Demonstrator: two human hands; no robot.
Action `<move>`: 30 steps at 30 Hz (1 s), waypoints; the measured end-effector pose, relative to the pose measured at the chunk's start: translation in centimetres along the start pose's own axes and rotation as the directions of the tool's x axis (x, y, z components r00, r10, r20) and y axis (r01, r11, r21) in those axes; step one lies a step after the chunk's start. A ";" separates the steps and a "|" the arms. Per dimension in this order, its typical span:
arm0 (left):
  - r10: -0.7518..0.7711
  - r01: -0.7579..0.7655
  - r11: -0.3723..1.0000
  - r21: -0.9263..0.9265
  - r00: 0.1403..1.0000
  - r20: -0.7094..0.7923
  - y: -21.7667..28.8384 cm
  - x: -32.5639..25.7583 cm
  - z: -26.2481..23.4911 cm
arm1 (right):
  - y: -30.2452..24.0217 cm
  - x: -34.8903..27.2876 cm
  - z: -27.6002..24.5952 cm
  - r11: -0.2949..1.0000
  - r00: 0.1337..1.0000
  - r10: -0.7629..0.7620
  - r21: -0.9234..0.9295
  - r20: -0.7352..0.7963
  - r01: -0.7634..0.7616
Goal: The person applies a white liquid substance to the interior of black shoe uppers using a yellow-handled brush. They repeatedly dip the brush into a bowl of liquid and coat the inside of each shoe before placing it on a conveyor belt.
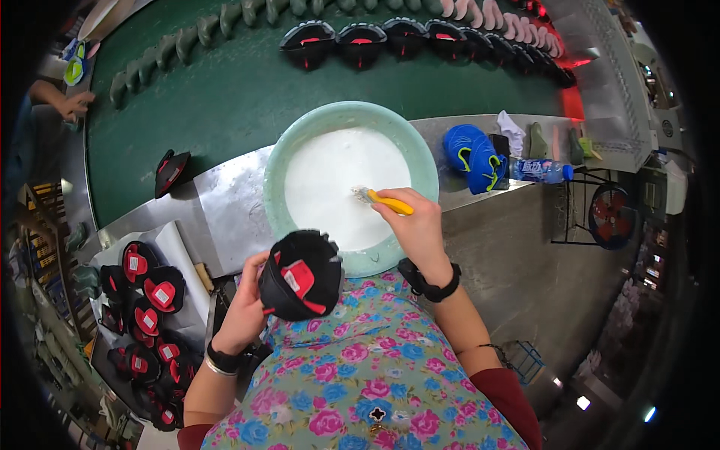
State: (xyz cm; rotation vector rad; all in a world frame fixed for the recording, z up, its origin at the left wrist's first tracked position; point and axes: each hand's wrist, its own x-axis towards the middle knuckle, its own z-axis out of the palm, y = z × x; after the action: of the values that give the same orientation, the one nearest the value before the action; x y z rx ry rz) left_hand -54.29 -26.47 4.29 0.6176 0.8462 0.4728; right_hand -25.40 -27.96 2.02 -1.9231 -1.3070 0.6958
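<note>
My left hand (244,304) grips a black shoe sole with red patches (301,276), held close to my chest above the near rim of a pale green basin (274,176). The basin is full of white liquid (337,180). My right hand (416,225) holds a yellow-handled brush (390,202) whose bristle end dips into the white liquid near the basin's middle. Both wrists carry dark bands.
A pile of black-and-red soles (142,292) lies at my left. One sole (172,171) sits on the green conveyor belt (225,97), with rows of soles (405,37) farther along. Blue shoes (472,154) and a bottle (536,170) rest at right. Another person's hand (75,105) shows at far left.
</note>
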 end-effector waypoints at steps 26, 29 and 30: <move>0.238 -0.240 0.971 -0.015 0.969 -0.068 -1.9 4.9 2.3 | -5.8 -3.9 -5.6 0.943 0.979 0.129 0.287 0.161 -0.171; 0.278 -0.281 0.959 -0.044 0.958 -0.074 -1.7 4.9 2.4 | -6.2 -3.7 -5.9 0.946 0.981 0.092 0.292 0.172 -0.140; 0.280 -0.285 0.955 -0.085 0.958 -0.069 -1.8 4.9 2.4 | -6.0 -3.2 -5.8 0.961 0.981 0.095 0.243 0.167 -0.134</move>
State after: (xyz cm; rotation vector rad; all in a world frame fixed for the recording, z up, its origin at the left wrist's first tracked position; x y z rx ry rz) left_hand -49.29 -25.56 1.70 0.6436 0.7868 0.7890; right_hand -25.47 -30.93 10.44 -1.7743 -1.1404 1.0366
